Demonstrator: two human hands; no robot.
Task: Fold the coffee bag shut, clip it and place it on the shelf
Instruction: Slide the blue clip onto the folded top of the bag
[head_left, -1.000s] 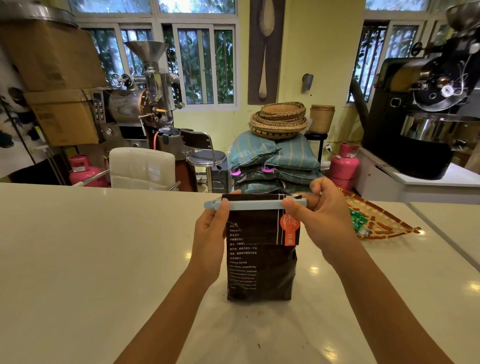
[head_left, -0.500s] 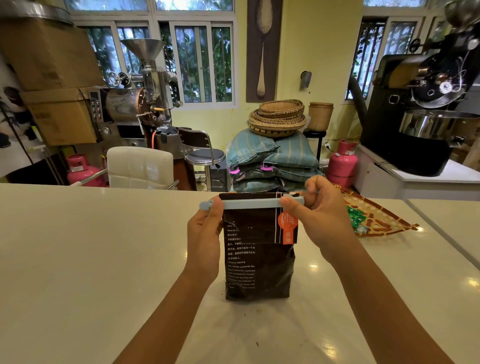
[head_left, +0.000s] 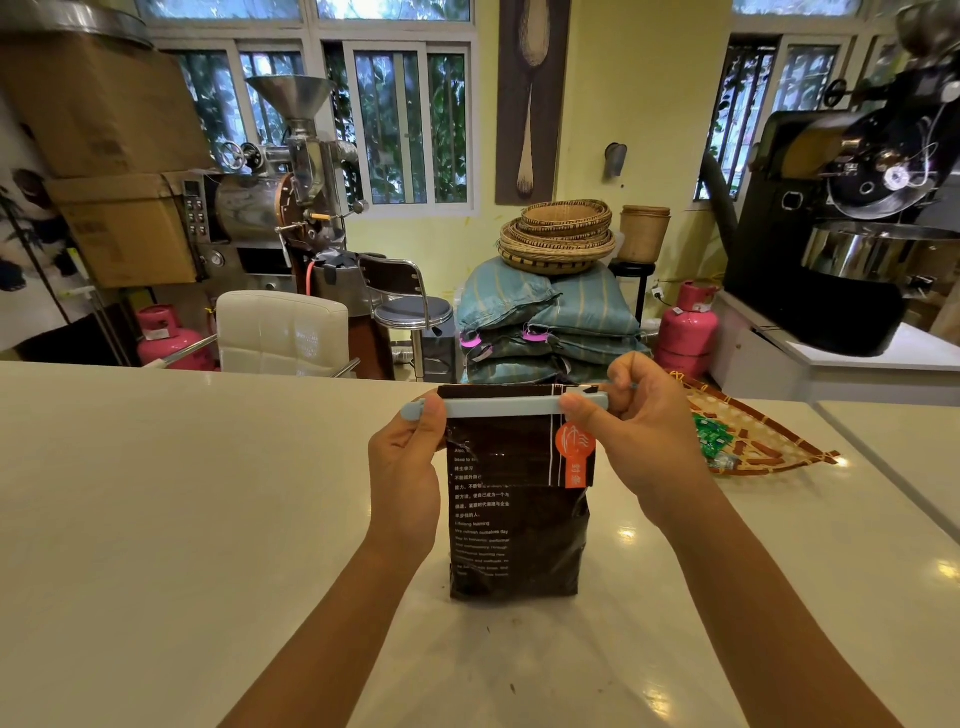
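A dark brown coffee bag (head_left: 517, 525) with white print and an orange label stands upright on the white counter (head_left: 182, 519). Its top is folded over, and a long pale blue clip (head_left: 501, 407) lies across the fold. My left hand (head_left: 405, 467) pinches the clip's left end between thumb and fingers. My right hand (head_left: 631, 431) grips the right end, thumb in front and fingers behind. No shelf shows in this view.
A woven tray (head_left: 763, 447) with green packets lies on the counter to the right of the bag. Beyond the counter stand a white chair (head_left: 283, 332), stacked sacks (head_left: 550, 322) with baskets on top, pink gas cylinders and two coffee roasters (head_left: 852, 228).
Both hands stay on the clip's ends. The clip and bag top sit almost where they were; the view has shifted slightly.
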